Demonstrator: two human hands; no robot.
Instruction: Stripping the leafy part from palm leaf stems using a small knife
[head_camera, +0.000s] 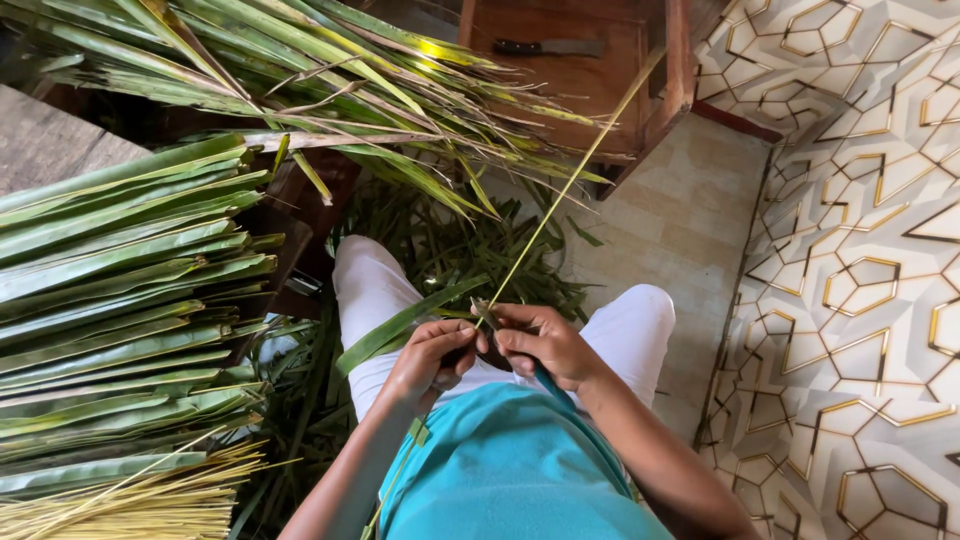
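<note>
Holding point: both hands meet over the lap, just past the turquoise shirt, thumbs and fingertips nearly touching.
Left hand: pinched shut on the near end of a palm leaflet; green blade trails off toward 10 o'clock across the left thigh.
Right hand: clenched round a knife with a teal handle; handle points back to 5 o'clock, blade tip shows at the fingertips, against the leaflet's base.
Midrib: thin yellow-green rib, near end in the pinch between the two hands; long axis runs straight to 1 o'clock, far tip over the wooden stool.
Nearer hand: both at the rib's root; right-hand fingertips sit closest to where rib and blade part.
Lap: white trousers, knees spread, green leaf trimmings on the floor between them.
At 8 o'clock: bundle of stripped pale-yellow midribs, ends toward the knees.
At 9 to 10 o'clock: stack of flat green leaf strips.
At 11 to 12 o'clock: uncut palm frond, leaflets fanning right.
At 12 to 1 o'clock, farthest: wooden stool with a dark-handled knife lying flat on it.
At 3 o'clock: patterned floor covering.
</note>
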